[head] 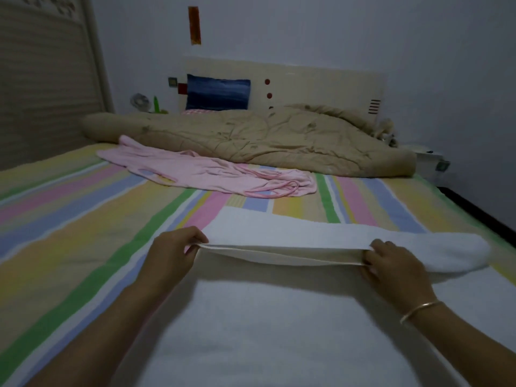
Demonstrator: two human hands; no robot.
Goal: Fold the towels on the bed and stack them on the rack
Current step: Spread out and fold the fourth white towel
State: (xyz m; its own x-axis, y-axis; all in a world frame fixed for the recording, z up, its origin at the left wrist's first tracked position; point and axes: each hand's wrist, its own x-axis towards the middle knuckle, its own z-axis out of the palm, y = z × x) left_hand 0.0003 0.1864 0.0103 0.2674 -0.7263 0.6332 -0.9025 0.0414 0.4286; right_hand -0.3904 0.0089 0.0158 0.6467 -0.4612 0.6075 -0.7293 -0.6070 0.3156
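White towel (279, 325) spread on near part of striped bed sheet (69, 219). Left hand (173, 252) and right hand (391, 268) each pinch its doubled hem, lifted taut between them. Beyond: pink garment (201, 171), then tan quilt (265, 138), blue pillow (217, 92) at headboard (321, 85).

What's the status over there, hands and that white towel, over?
Left hand and right hand each pinch the lifted edge of the white towel, mid-fold. Pink garment and tan quilt lie farther up the bed, apart from it.
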